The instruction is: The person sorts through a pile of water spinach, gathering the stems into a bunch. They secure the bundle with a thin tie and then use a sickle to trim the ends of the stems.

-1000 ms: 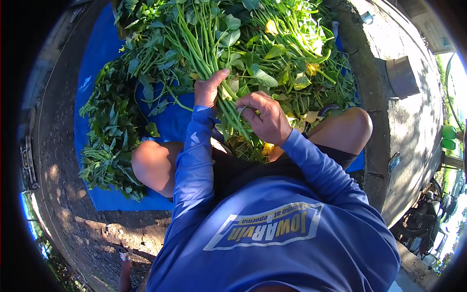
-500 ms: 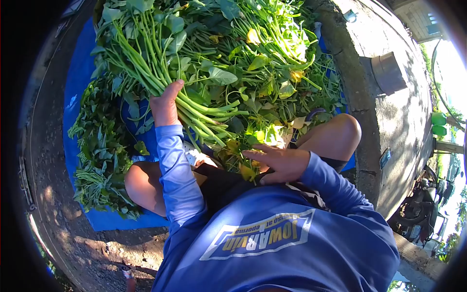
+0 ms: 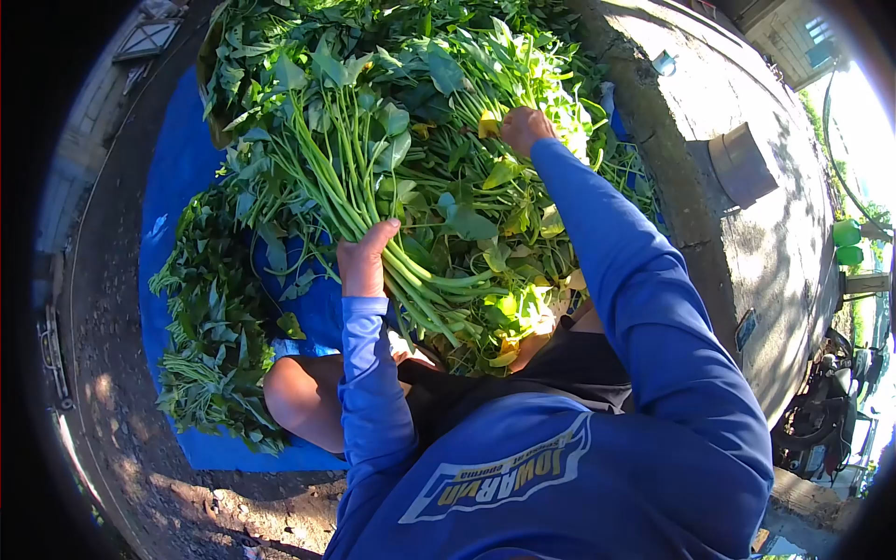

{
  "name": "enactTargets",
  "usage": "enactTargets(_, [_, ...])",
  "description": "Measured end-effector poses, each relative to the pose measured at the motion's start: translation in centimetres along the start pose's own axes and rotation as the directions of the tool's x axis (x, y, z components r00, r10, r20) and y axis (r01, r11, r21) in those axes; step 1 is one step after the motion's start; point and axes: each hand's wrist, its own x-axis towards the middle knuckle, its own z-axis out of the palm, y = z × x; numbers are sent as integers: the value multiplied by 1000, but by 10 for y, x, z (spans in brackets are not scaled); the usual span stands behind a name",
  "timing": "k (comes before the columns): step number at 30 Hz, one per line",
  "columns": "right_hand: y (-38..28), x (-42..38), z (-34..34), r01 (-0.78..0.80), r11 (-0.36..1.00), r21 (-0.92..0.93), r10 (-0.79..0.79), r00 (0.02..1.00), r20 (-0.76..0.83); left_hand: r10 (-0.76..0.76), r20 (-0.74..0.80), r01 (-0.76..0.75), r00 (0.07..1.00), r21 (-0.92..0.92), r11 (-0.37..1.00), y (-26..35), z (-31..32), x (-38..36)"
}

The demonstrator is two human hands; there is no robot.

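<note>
My left hand (image 3: 364,261) is wrapped round the lower part of a thick bunch of leafy green stems (image 3: 341,182). The leaves fan out away from me, and the cut ends stick out toward my lap. Farther forward and to the right, my right hand (image 3: 529,129) is closed on leafy stems at the sunlit side of the big heap of greens (image 3: 448,154); its fingertips are partly hidden among the leaves. A yellow leaf (image 3: 488,123) shows just beside that hand.
A blue tarp (image 3: 173,177) lies under the greens. More bundled greens (image 3: 210,327) line its left side. To the right runs a concrete ledge (image 3: 644,112) with a round grey container (image 3: 744,165) beyond it. A motorcycle (image 3: 821,401) stands at far right.
My right hand has gone from near my lap forward to the heap and closed on stems there. My left hand still holds its bunch, now a little lower and farther right in view.
</note>
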Motion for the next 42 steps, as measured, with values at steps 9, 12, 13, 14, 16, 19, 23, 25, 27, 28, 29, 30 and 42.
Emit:
enactTargets(9, [-2, 32, -13, 37, 977, -208, -1, 986, 168, 31, 52, -32, 998, 28, 999, -6, -8, 11])
enactTargets(12, [37, 75, -18, 376, 881, -287, -299, 913, 278, 28, 67, -30, 997, 39, 999, -3, -9, 14])
enactTargets(13, [35, 69, -36, 257, 966, -27, -233, 912, 338, 15, 75, -19, 997, 60, 998, -2, -11, 13])
enactTargets(14, [32, 63, -55, 69, 967, 246, -165, 903, 396, 10, 87, -11, 996, 7, 1000, -5, -12, 14])
enactTargets(16, [21, 47, -96, -135, 873, 468, -98, 893, 440, 1, 111, 12, 994, -120, 993, -14, -16, 17])
enactTargets(19, [14, 36, -153, -75, 732, 677, -248, 897, 366, -49, 74, 52, 996, -41, 998, 7, -9, 8])
enactTargets(23, [1, -7, -183, -83, 422, 903, -309, 923, 230, -29, 97, 33, 995, -38, 999, 2, -13, 11])
enactTargets(25, [32, 7, -161, -206, 590, 781, -217, 891, 399, -42, 119, 45, 992, -20, 999, 2, -15, 7])
enactTargets(27, [40, 16, -158, -146, 782, 606, -171, 885, 434, -45, 130, 47, 991, -14, 999, 8, -14, 7])
enactTargets(28, [39, 14, -167, -174, 740, 650, -144, 902, 406, -65, 135, 69, 989, -28, 997, 7, -15, 6])
enactTargets(29, [37, 13, -174, -143, 707, 693, -182, 909, 374, -42, 133, 47, 990, -33, 998, 6, -16, 7])
enactTargets(30, [35, 9, -178, -118, 667, 735, -213, 916, 341, -25, 135, 30, 990, -32, 999, 5, -17, 6])
enactTargets(42, [20, -15, -217, -54, 690, 722, -222, 934, 282, -30, 106, 31, 994, -2, 1000, 7, -18, -1])
